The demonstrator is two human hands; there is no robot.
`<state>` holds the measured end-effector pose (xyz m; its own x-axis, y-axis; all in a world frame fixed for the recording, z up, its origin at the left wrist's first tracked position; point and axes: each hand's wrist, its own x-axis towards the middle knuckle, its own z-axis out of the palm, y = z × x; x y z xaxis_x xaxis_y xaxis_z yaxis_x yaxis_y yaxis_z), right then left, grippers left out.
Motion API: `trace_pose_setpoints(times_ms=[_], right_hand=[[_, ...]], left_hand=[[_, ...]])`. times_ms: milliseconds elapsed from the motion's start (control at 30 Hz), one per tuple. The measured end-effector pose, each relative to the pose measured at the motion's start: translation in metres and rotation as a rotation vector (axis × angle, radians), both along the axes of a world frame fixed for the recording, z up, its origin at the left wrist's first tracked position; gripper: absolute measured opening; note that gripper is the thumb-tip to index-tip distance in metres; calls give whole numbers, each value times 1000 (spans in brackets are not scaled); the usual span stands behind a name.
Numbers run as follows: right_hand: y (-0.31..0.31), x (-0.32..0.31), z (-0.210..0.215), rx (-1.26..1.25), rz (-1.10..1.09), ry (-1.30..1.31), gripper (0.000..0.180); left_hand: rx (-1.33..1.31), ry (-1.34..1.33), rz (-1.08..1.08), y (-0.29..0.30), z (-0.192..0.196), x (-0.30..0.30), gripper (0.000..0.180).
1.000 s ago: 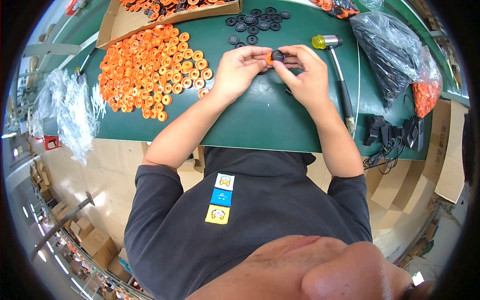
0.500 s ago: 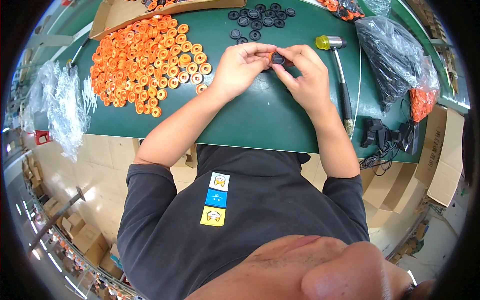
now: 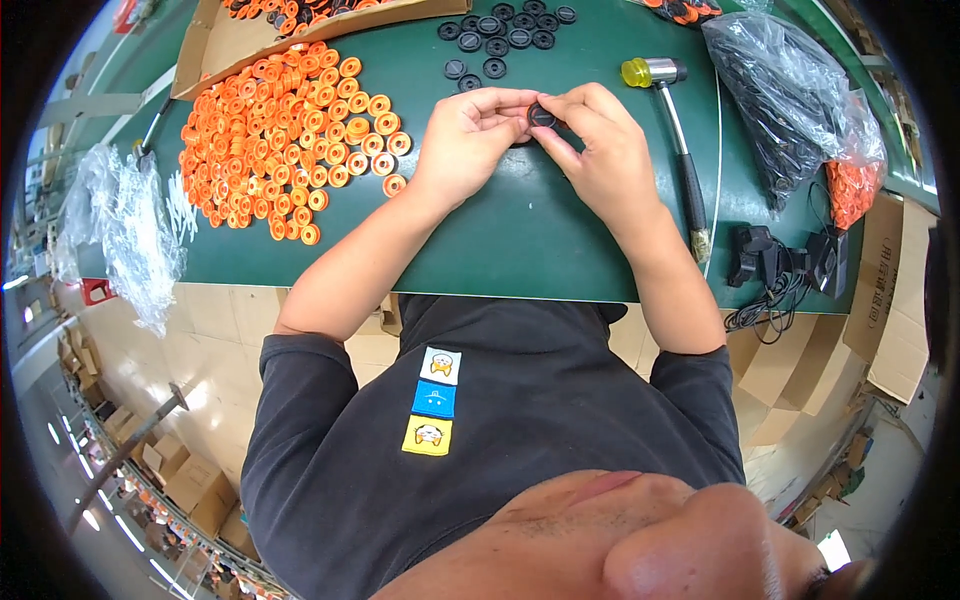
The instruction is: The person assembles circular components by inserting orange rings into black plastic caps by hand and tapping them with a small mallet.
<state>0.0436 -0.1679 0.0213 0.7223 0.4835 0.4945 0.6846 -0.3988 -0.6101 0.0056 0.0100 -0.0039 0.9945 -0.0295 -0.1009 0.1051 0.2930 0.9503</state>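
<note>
My left hand and my right hand meet over the green table. Between their fingertips is a small round black disc, pinched from both sides, its flat face showing. Fingers cover most of its edge, so I cannot tell whether an orange ring is joined to it. To the left of my left hand spreads a heap of orange ring-shaped parts. Several loose black discs lie beyond my hands.
A mallet with a yellow end lies right of my right hand. Farther right are a clear bag of black parts, bagged orange pieces and a cabled black device. A cardboard tray stands at back left; crumpled plastic hangs at left.
The whole view has shifted slightly. Both hands keep their pinch on the disc, which has turned a little; the orange edge seen beside it earlier is now mostly hidden.
</note>
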Motion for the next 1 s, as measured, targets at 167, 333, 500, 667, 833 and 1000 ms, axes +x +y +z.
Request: trace_pose_setpoints(times_ms=[167, 333, 500, 667, 833, 1000], right_hand=[[0, 2, -1, 43, 30, -6, 29], [2, 2, -3, 45, 26, -30, 29], [5, 0, -1, 145, 51, 161, 32], [4, 5, -15, 602, 140, 689, 30], [1, 8, -16, 498, 123, 953, 25], [1, 7, -13, 420, 89, 932, 24]], left_hand=[[24, 16, -6, 4, 3, 0, 28], [28, -10, -13, 6, 3, 1, 27], [16, -34, 8, 6, 3, 3, 27], [-1, -36, 10, 7, 5, 3, 27], [-11, -45, 16, 6, 2, 2, 28], [26, -55, 36, 5, -2, 3, 26]])
